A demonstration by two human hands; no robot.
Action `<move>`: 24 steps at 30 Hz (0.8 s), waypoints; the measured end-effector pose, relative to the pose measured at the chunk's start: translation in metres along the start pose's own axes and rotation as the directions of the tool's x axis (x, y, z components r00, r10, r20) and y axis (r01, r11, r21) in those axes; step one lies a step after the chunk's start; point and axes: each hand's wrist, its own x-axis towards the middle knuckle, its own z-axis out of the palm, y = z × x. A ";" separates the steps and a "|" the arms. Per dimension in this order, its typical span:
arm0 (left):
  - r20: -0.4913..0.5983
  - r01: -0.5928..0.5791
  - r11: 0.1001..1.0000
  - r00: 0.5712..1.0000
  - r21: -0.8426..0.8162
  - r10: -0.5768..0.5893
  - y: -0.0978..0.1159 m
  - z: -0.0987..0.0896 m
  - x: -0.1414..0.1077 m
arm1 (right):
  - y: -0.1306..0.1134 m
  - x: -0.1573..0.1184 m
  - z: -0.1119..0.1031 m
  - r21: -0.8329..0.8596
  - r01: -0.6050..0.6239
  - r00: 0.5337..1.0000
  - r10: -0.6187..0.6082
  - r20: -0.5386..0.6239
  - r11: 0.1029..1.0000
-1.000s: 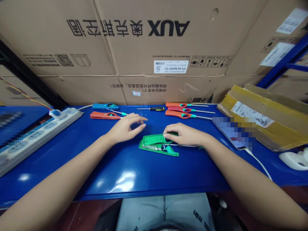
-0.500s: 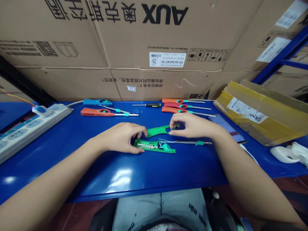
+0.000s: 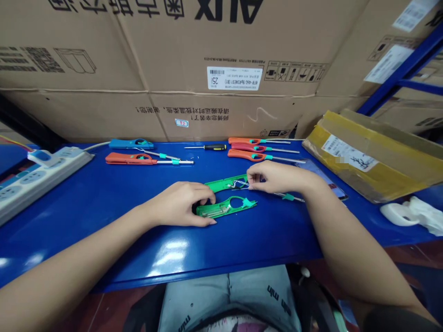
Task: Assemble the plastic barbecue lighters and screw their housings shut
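Observation:
My left hand [image 3: 183, 203] grips the rear end of a green lighter half-shell [image 3: 238, 205] between thumb and fingers. Inside it lie a clear fuel tank [image 3: 214, 212] and, near the tip, a teal piece [image 3: 248, 203]. The other green half-shell [image 3: 221, 185] rests just behind, its right end partly covered by my right hand [image 3: 265, 177]. Thumb and fingers of that hand are pinched on thin white wires [image 3: 238, 182], which hang over the rear shell. A metal lighter tube [image 3: 278, 194] with a teal clip extends to the right below the hand; its left end is hidden.
Behind lie a blue lighter [image 3: 126, 144], a red-orange lighter [image 3: 129, 159], a screwdriver [image 3: 214, 147] and three orange and red lighters [image 3: 242, 155]. A power strip [image 3: 44, 180] stands left. A phone [image 3: 321, 177], taped carton [image 3: 349, 152] and white object [image 3: 398, 214] are right.
The white wires have come out of the front half-shell and are now in my right hand above the rear shell. My left hand still grips the front shell; the camera view has shifted slightly.

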 end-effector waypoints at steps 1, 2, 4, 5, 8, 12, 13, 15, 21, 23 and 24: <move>-0.011 -0.003 1.000 1.000 0.008 0.003 0.001 0.000 0.000 | 0.000 0.001 0.000 -0.008 0.025 0.999 -0.025 -0.026 1.000; -0.027 -0.005 1.000 1.000 0.014 0.006 0.002 0.000 -0.001 | 0.000 0.002 0.001 -0.021 0.057 0.996 -0.058 -0.062 0.998; -0.055 -0.013 1.000 0.998 0.026 0.014 0.004 0.000 -0.001 | -0.002 0.003 0.003 -0.034 0.123 0.983 -0.126 -0.135 0.992; -0.060 -0.020 0.999 0.998 0.031 0.022 0.005 0.001 -0.001 | -0.005 0.003 0.004 -0.031 0.151 0.977 -0.154 -0.147 0.988; -0.045 -0.042 0.999 0.998 0.025 0.043 0.007 0.002 -0.001 | -0.015 0.000 0.007 -0.011 0.181 0.983 -0.182 -0.029 0.983; -0.026 -0.033 0.996 0.999 -0.080 0.031 0.006 0.006 -0.001 | -0.026 -0.003 0.007 -0.035 0.123 0.987 -0.118 0.107 0.992; -0.034 -0.025 0.994 0.999 -0.109 0.021 0.006 0.007 -0.001 | -0.026 -0.003 0.007 -0.023 0.113 0.989 -0.110 0.099 0.993; -0.065 0.002 0.988 0.998 -0.154 -0.012 0.005 0.008 -0.001 | -0.024 -0.003 0.005 0.006 0.108 0.993 -0.108 0.047 0.994; -0.156 0.104 0.991 0.981 -0.088 -0.117 0.002 0.003 0.001 | -0.012 0.002 0.007 -0.003 0.117 0.993 -0.117 -0.022 0.993; -0.185 0.117 0.992 0.975 -0.041 -0.123 0.000 0.000 0.001 | -0.009 0.003 0.007 -0.009 0.108 0.993 -0.109 -0.043 0.994; -0.196 0.116 0.993 0.973 -0.025 -0.119 -0.002 -0.001 0.000 | -0.008 0.003 0.006 -0.022 0.097 0.993 -0.098 -0.058 0.995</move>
